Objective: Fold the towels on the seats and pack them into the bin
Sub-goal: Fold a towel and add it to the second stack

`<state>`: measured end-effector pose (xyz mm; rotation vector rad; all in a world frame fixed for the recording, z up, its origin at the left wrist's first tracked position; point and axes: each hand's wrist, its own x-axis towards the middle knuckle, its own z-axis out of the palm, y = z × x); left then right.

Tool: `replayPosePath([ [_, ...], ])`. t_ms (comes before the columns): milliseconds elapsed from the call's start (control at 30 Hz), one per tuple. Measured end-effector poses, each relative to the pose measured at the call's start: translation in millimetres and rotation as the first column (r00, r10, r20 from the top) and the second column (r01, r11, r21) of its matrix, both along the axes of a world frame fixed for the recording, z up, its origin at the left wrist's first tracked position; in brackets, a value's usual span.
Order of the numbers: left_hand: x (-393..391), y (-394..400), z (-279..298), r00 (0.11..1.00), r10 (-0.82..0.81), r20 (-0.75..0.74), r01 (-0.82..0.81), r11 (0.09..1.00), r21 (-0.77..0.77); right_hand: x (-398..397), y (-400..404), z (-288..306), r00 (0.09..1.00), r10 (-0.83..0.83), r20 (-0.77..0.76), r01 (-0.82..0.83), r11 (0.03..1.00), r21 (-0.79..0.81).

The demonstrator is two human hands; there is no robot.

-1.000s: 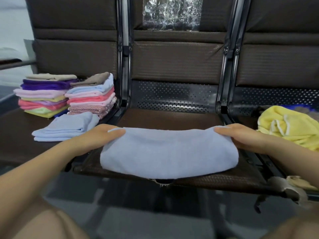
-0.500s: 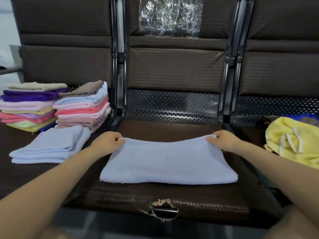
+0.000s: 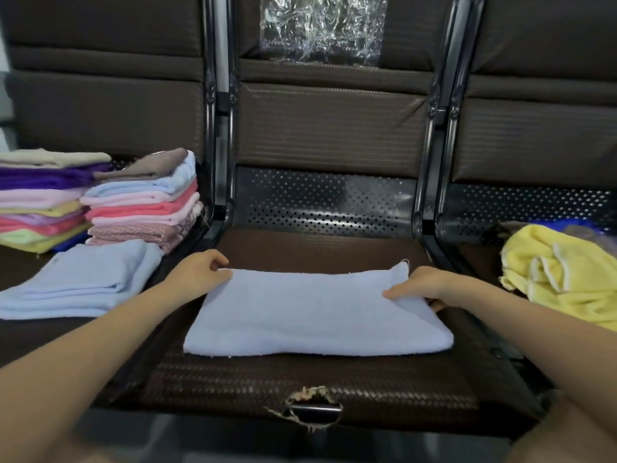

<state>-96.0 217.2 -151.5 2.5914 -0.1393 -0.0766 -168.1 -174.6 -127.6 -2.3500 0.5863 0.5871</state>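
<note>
A light blue towel lies folded in a flat rectangle on the middle seat. My left hand has curled fingers that pinch its far left corner. My right hand grips the towel's right edge near the far corner, thumb on top and fingers tucked beneath. The far right corner stands up slightly. No bin is in view.
On the left seat stand two stacks of folded coloured towels and a folded light blue towel in front of them. A crumpled yellow towel lies on the right seat. Crinkled clear plastic hangs on the middle backrest. The middle seat's front edge is torn.
The towel now lies farther back, fully on the seat instead of over its front edge. My flat hands curled onto its far corners, then my right hand slid down onto the right edge.
</note>
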Motion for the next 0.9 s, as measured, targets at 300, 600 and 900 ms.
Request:
replayPosePath([
  [300, -33, 7, 4, 0.994, 0.048, -0.102, -0.05, 0.999, -0.018, -11, 23, 26, 0.97, -0.243, -0.026, 0.228, 0.86, 0.456],
  [600, -43, 18, 16, 0.904, 0.101, -0.415, -0.329, 0.785, -0.525, 3, 121, 60, 0.962, -0.264, 0.074, 0.159, 0.759, 0.632],
  [900, -58, 52, 25, 0.85, 0.202, -0.487, -0.476, 0.692, -0.543, 13, 244, 42, 0.993, -0.069, 0.094, -0.012, 0.74, 0.673],
])
